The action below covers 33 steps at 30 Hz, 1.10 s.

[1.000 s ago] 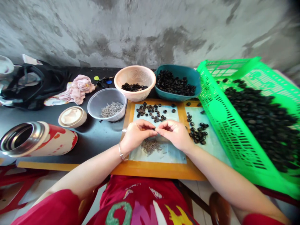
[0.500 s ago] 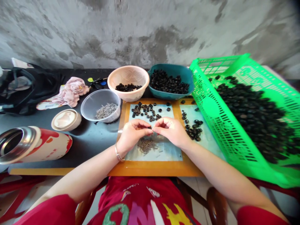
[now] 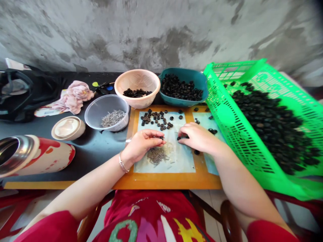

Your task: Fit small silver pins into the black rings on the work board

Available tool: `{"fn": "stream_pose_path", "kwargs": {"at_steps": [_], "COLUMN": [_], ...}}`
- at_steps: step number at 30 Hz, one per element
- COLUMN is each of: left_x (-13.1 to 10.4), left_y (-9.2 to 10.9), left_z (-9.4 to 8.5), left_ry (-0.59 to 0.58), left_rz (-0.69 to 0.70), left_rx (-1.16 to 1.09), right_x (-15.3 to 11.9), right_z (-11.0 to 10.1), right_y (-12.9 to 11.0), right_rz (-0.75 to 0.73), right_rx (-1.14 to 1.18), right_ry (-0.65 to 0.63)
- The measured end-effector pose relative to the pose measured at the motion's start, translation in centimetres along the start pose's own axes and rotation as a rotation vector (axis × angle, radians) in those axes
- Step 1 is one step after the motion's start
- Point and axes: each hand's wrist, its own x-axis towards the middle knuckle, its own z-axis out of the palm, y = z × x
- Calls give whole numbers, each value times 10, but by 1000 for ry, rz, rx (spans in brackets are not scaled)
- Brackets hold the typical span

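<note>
My left hand [image 3: 141, 144] is closed in a pinch around a small black part [image 3: 162, 137], with what looks like a pin end at the fingertips. To its right, my right hand [image 3: 198, 137] is low over the mat, fingers curled on a black round piece [image 3: 179, 138]; its palm side is hidden. Below the left fingers lies a pile of thin metal pins [image 3: 157, 155]. Several small black rings [image 3: 156, 117] are scattered on the pale sheet [image 3: 176, 164] beyond the hands.
At the back stand a clear bowl of pins [image 3: 92, 116], a pink bowl [image 3: 148, 75] and a teal basin [image 3: 166, 99], both holding black parts. A green basket [image 3: 227, 124] of black pieces fills the right. A flask [image 3: 55, 155], small bowl [image 3: 80, 129] and pink cloth [image 3: 75, 95] are left.
My right hand has moved right, away from the left fingertips, to a black piece on the mat. My left hand stays nearly in place, still pinching its small part.
</note>
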Motion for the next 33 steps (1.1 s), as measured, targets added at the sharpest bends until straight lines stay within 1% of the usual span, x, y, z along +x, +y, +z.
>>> {"fn": "stream_pose_path", "kwargs": {"at_steps": [5, 9, 14, 18, 22, 24, 27, 30, 33], "left_x": [-2, -2, -2, -2, -2, -2, -2, -3, -3], "left_y": [2, 2, 2, 1, 1, 1, 2, 1, -2], "left_z": [1, 0, 0, 1, 1, 0, 0, 0, 0], "left_ry": [20, 17, 5, 1, 9, 12, 7, 4, 18], "left_rz": [4, 3, 1, 4, 1, 9, 15, 20, 54], "left_rx": [23, 41, 58, 56, 82, 89, 84, 80, 99], "right_x": [-1, -7, -12, -11, -11, -12, -14, -12, -6], "right_z": [-2, -8, -13, -12, -12, -14, -18, -17, -6], "right_y": [0, 12, 25, 23, 20, 20, 16, 6, -10], "right_rz": [-1, 14, 7, -27, -23, 31, 108, 79, 48], "right_rx": [-15, -19, -38, -66, -53, 9, 181, 316, 392], "right_ry": [44, -3, -8, -51, -50, -29, 33, 73, 120]}}
